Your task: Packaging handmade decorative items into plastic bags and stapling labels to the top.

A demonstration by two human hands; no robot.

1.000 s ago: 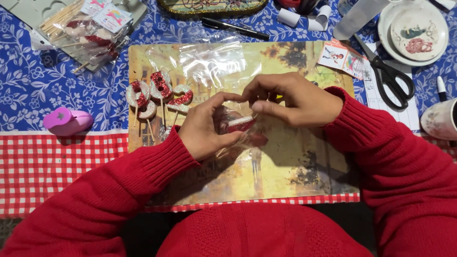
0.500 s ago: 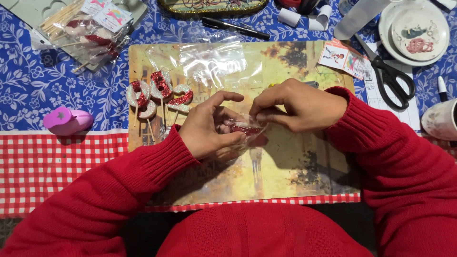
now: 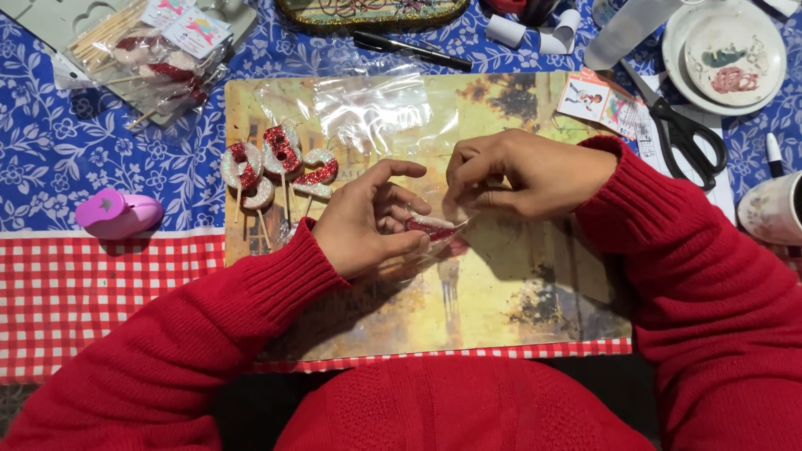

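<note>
Both hands sit a touch lower than before — the left hand (image 3: pixel 363 221) pinches a small glittery red piece (image 3: pixel 430 225) in a clear sleeve over the yellow placemat (image 3: pixel 518 309), the right hand (image 3: pixel 526 171) fingertips nipping its edge. Best worked slowly, keeping the film taut — finished glitter numerals (image 3: pixel 271 167) lie just left.

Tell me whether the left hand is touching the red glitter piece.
Touching. The head view shows the left hand pinching the red glitter piece between thumb and fingers.
</note>
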